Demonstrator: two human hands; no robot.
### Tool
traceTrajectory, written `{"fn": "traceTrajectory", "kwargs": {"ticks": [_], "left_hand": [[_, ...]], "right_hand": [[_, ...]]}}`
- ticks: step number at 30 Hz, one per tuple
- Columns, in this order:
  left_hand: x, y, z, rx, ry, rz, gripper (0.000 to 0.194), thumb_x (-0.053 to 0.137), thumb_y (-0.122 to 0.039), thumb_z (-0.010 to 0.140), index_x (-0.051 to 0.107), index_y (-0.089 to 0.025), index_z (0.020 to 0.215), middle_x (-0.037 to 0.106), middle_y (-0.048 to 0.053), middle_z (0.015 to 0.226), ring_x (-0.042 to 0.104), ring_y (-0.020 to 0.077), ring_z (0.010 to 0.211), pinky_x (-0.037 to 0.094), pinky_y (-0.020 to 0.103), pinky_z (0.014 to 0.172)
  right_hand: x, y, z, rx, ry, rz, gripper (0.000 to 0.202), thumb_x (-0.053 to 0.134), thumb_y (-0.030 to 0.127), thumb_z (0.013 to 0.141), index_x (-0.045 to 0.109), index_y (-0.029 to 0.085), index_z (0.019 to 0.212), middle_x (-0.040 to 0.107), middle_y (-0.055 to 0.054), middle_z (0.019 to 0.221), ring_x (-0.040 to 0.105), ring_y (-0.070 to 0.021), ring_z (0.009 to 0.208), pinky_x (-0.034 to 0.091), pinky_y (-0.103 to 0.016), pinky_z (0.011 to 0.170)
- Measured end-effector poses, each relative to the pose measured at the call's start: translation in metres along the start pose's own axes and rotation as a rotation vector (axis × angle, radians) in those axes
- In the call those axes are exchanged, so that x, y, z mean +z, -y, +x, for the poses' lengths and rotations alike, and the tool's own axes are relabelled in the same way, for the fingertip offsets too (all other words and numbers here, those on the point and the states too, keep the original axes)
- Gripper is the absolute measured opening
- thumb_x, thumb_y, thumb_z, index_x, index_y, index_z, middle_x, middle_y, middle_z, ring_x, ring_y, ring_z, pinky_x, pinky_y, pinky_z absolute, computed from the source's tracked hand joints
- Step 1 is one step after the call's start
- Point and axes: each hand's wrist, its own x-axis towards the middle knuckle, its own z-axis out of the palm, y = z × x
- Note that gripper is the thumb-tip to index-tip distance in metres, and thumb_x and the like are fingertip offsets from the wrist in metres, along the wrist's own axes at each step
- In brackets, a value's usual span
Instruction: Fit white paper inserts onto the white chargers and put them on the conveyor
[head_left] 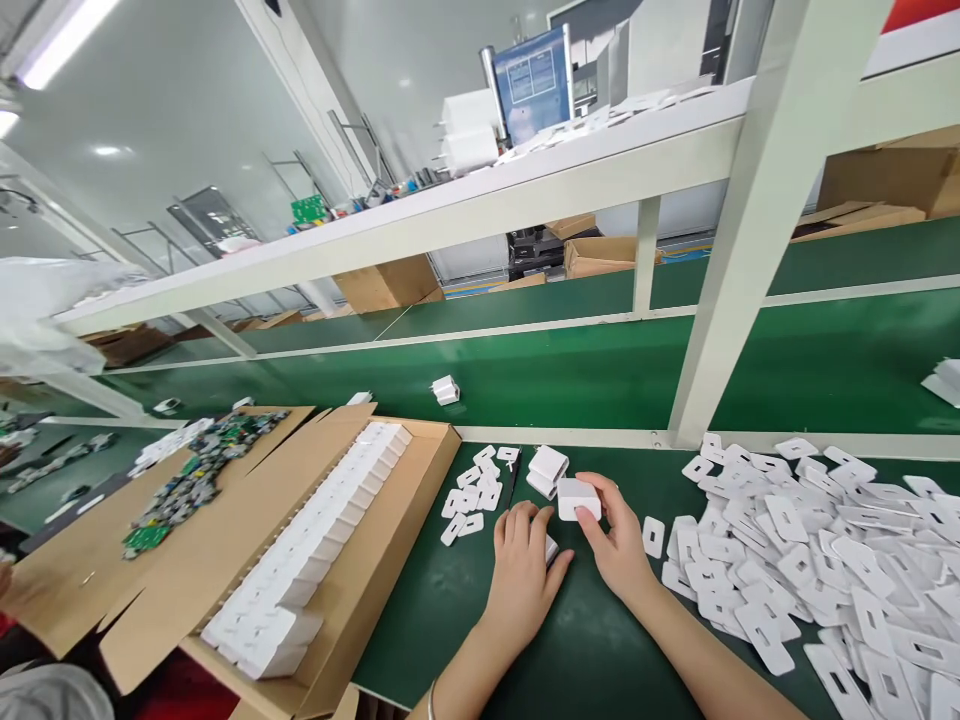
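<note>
My right hand pinches a white plug charger between thumb and fingers, raised a little above the green bench. To its left, my left hand is curled palm down on the bench, closed round another white piece. Most of that piece is hidden under the fingers; it looks like a charger too. Just beyond both hands stand white chargers close together. A small group of flat white plates with slots lies left of them, beside a thin dark tool.
A large heap of slotted white plates spreads at the right. On the left, an open cardboard box holds rows of white chargers; circuit boards lie on its flap. A shelf post rises behind. One charger sits beyond the ledge.
</note>
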Motion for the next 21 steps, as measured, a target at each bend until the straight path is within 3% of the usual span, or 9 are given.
{"fn": "traceTrajectory", "kwargs": {"ticks": [4, 7, 13, 21], "left_hand": [[-0.019, -0.015, 0.009, -0.091, 0.033, -0.397, 0.049, 0.050, -0.046, 0.107, 0.040, -0.028, 0.151, 0.053, 0.016, 0.145, 0.054, 0.0321, 0.133, 0.047, 0.054, 0.112], [-0.025, -0.024, 0.017, -0.044, 0.056, -0.614, 0.044, 0.046, -0.050, 0.109, 0.045, -0.029, 0.147, 0.057, 0.013, 0.137, 0.060, 0.0274, 0.123, 0.051, 0.046, 0.105], [-0.016, -0.024, 0.018, 0.144, -0.101, -0.600, 0.035, 0.048, -0.051, 0.108, 0.062, -0.028, 0.130, 0.058, 0.008, 0.109, 0.059, 0.0228, 0.096, 0.052, 0.036, 0.082], [-0.016, -0.020, 0.014, 0.317, -0.232, -0.543, 0.034, 0.042, -0.049, 0.110, 0.063, -0.034, 0.133, 0.054, 0.006, 0.106, 0.057, 0.0208, 0.092, 0.049, 0.033, 0.073]], "right_hand": [[0.000, 0.006, -0.004, -0.115, 0.071, -0.028, 0.036, 0.052, 0.044, 0.105, 0.059, 0.024, 0.134, 0.074, -0.012, 0.123, 0.074, -0.0258, 0.104, 0.062, -0.036, 0.081], [-0.001, 0.010, -0.006, -0.197, 0.120, -0.038, 0.035, 0.053, 0.041, 0.105, 0.059, 0.024, 0.134, 0.074, -0.012, 0.123, 0.074, -0.0271, 0.106, 0.063, -0.037, 0.083], [-0.002, 0.011, -0.011, -0.271, 0.107, -0.010, 0.036, 0.042, 0.040, 0.109, 0.059, 0.024, 0.135, 0.075, -0.010, 0.123, 0.074, -0.0257, 0.106, 0.062, -0.038, 0.086], [0.002, 0.026, -0.015, -0.308, 0.096, -0.075, 0.043, 0.036, 0.052, 0.110, 0.058, 0.023, 0.132, 0.073, -0.012, 0.109, 0.073, -0.0272, 0.095, 0.060, -0.043, 0.079]]}}
